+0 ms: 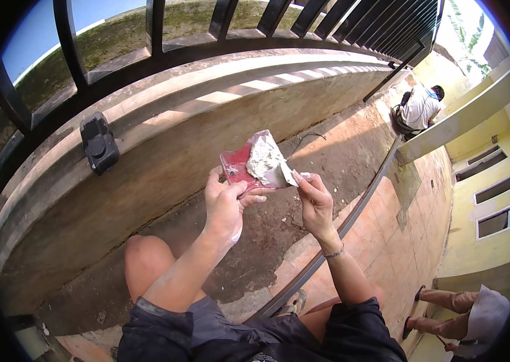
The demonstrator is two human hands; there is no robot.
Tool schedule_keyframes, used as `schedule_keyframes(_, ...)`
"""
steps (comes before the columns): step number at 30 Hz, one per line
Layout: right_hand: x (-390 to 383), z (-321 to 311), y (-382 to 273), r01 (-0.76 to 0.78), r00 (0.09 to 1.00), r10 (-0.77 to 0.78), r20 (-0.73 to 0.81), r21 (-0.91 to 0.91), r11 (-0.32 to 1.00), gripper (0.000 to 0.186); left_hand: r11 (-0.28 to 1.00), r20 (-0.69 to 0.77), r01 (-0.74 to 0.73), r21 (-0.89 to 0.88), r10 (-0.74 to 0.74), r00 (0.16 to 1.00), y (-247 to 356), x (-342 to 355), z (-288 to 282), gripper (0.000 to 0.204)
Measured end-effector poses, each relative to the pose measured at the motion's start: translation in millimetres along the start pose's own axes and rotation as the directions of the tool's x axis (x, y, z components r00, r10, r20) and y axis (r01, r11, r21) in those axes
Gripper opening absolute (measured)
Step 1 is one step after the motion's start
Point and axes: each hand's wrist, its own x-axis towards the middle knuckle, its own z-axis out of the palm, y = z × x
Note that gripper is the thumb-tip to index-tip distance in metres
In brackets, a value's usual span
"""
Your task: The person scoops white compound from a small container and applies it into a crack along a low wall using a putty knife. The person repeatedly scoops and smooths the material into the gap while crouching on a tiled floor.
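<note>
Left hand: the left hand [223, 202] was closed on the lower left edge of a red plastic board [240, 169], with the thumb pressed on its upper face and the fingers curled beneath.
Right hand: the right hand [315, 202] was closed around the handle of a small putty knife [283, 176], the grip being pinched between thumb and fingers.
Board: the red plastic board was held tilted in front of the chest, above the knees, reaching up and to the right from the left hand.
Putty: a lump of white putty [263, 158] was carried on the right part of the board, between the two hands and slightly above them.
Knife: the blade was laid against the lower edge of the putty, just left of the right hand.
Wrist: a thin bracelet [334, 253] was worn on the right wrist.
Surroundings: a low concrete wall [146, 163] topped by a dark metal gate [219, 30] was faced; a black latch box [99, 143] was fixed to it.
Others: a crouching person in a white shirt [419, 108] was seen far off at the right.
</note>
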Motion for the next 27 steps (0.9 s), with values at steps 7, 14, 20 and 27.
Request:
schedule_keyframes(7, 0.3, -22.5, 14.5, 0.105, 0.991, -0.123, -0.059, -0.248, 0.963, 0.028, 0.992, 0.036, -0.081, 0.098, 0.078, 0.996, 7.1, -1.3, -1.4, 0.056)
schedule_keyframes(14, 14.3, -27.4, 13.7, -0.541, 0.840, 0.361, 0.404, 0.591, 0.598, 0.022, 0.995, 0.040, 0.033, 0.091, -0.037, 0.999, -4.3, -2.7, 1.4, 0.049)
schedule_keyframes(20, 18.8, -53.1, -4.5, -0.768, 0.561, 0.649, 0.514, 0.032, 0.639, 0.017, 0.985, 0.046, -0.090, 0.144, 0.085, 0.995, 4.2, -4.0, -6.5, 0.053)
schedule_keyframes(27, 70.0, -88.3, -53.8, -0.254, 0.769, 0.307, 0.561, -0.172, 0.952, 0.033, 0.970, -0.048, -0.083, 0.229, 0.096, 0.994, -3.6, -0.4, 1.7, 0.051)
